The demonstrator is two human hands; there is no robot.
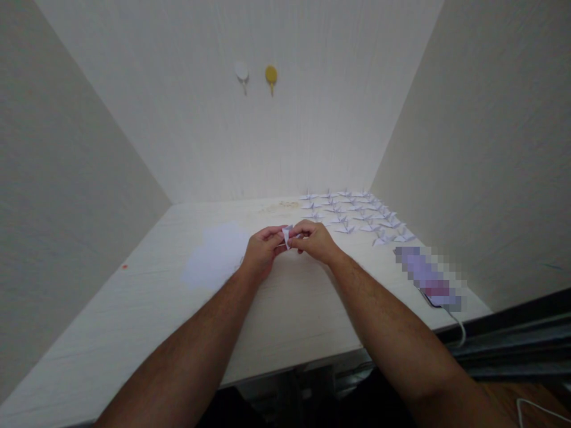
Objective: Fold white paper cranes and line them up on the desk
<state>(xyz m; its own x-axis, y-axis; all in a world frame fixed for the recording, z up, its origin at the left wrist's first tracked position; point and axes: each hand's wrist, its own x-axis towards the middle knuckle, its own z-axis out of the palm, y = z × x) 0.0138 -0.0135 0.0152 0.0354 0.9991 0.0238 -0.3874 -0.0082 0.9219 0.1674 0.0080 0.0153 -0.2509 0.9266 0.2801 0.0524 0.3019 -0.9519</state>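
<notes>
A small piece of folded white paper (287,236) is held up between my two hands, above the middle of the table. My left hand (263,249) pinches it from the left, with the fingers curled behind it. From the right, my right hand (313,239) grips it between thumb and fingertips. The fingers cover part of the paper, so its full shape is hidden. Beyond my right hand stand several folded paper cranes (343,228) in rows. Left of my left hand lie white paper sheets (209,255), spread flat and overlapping.
A phone (426,276), its screen blurred out, lies at the table's right side with a white cable (459,327) running over the edge. Walls enclose the table (147,309) on three sides. A white hook (242,72) and a yellow hook (271,75) hang on the back wall.
</notes>
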